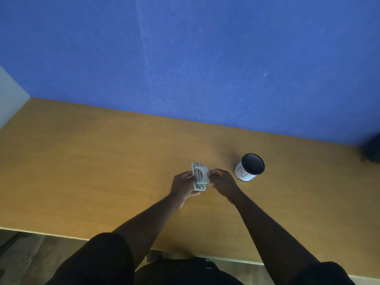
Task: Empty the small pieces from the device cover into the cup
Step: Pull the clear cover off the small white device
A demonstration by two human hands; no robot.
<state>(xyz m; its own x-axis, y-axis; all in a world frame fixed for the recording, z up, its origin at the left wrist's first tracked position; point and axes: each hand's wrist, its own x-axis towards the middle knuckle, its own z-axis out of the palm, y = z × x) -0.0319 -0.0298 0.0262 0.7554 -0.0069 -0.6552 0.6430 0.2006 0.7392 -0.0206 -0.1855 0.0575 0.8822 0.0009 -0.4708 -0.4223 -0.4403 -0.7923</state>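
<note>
A small grey device cover (199,175) is held just above the wooden table (102,161) near its middle. My left hand (183,187) grips the cover from the left and below. Fingers of my right hand (222,182) pinch its right edge. The inside face with ribs and a round part faces up; any small pieces in it are too small to make out. A white cup (249,167) with a dark inside and a "Z" mark stands upright to the right of my right hand, a short gap away.
A blue wall (205,58) rises behind the table's far edge. A dark object (372,149) sits at the far right edge. The table's near edge runs just before my body, with wooden floor (30,260) below at left.
</note>
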